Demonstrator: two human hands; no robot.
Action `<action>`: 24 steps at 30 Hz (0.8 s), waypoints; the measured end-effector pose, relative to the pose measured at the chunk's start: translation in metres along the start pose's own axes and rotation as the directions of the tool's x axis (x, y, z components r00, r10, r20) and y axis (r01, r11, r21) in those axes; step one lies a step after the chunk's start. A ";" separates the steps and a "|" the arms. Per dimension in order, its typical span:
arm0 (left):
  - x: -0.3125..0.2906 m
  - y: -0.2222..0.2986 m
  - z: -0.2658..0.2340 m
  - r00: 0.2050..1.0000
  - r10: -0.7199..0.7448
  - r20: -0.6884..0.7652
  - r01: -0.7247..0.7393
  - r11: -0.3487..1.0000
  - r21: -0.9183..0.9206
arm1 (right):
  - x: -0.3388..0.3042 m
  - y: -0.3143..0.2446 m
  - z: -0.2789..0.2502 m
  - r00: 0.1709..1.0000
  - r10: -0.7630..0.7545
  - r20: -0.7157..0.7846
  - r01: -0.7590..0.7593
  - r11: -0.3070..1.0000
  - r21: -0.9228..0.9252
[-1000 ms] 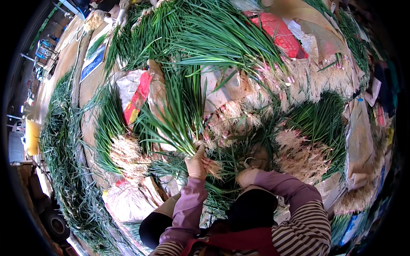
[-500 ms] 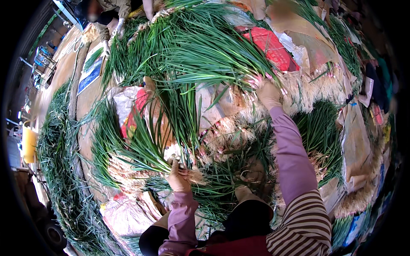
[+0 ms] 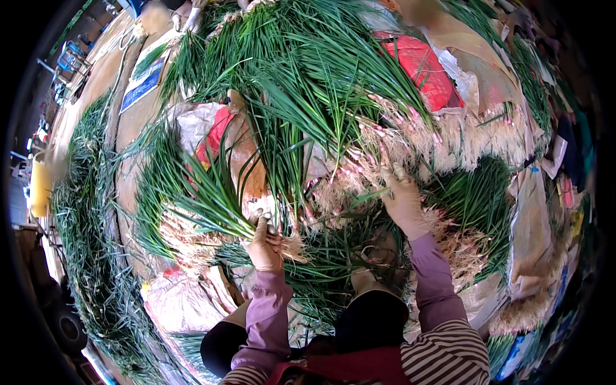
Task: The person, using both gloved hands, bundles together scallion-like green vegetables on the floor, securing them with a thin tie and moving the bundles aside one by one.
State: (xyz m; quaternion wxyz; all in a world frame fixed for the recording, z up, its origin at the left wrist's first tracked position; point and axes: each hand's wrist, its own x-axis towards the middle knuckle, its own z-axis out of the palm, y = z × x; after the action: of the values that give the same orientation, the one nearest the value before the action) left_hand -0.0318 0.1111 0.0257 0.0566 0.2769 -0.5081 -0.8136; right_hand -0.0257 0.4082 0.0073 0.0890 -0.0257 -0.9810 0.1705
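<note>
In my gloved left hand [image 3: 264, 247] is a bunch of spring onions [image 3: 221, 215], gripped just above the roots, with its green leaves fanning up and to the left. My gloved right hand [image 3: 405, 204] is beside the pale roots at the near edge of the large spring onion pile [image 3: 308, 83], its fingers stretched upward and apart. A loose green leaf [image 3: 369, 196] touches or lies just beside those fingers; I cannot tell which. Pinkish bulbs [image 3: 359, 160] and tangled roots are just beyond this hand.
Another heap of spring onions [image 3: 478, 218] lies to the right, roots toward me. Sacking with a red sack [image 3: 420, 70] is at the far right. A pale sack [image 3: 189, 308] lies at the near left, past it a strip of cut leaves [image 3: 90, 256]. A co-worker's gloved hand [image 3: 192, 19] shows at the top.
My right hand has left the spring onion bulbs at the far right and come nearer, its fingers now apart. Those spring onions lie spread on the pile. My left hand keeps its bunch, almost still.
</note>
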 end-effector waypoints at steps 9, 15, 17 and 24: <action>0.005 -0.028 -0.019 0.984 -0.163 0.069 0.153 0.979 0.137 | 0.062 -0.056 0.010 0.988 0.081 0.131 -0.110 0.965 0.238; 0.003 -0.038 -0.026 0.966 -0.227 0.120 0.194 0.951 0.239 | 0.103 -0.096 0.077 0.806 0.243 0.540 -0.195 0.970 -0.144; 0.002 -0.041 -0.022 0.956 -0.256 0.145 0.222 0.951 0.217 | 0.107 -0.090 0.092 0.812 0.291 0.506 -0.228 0.956 -0.184; -0.004 -0.058 -0.026 0.897 -0.393 0.202 0.348 0.910 0.226 | 0.019 -0.127 0.085 0.828 -0.266 0.494 -0.036 0.854 0.519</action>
State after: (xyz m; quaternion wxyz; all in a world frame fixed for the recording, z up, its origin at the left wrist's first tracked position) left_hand -0.0039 0.1200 -0.0313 -0.1882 0.2713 -0.5221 -0.7864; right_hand -0.0622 0.2616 -0.0255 -0.1820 0.1102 -0.8839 0.4164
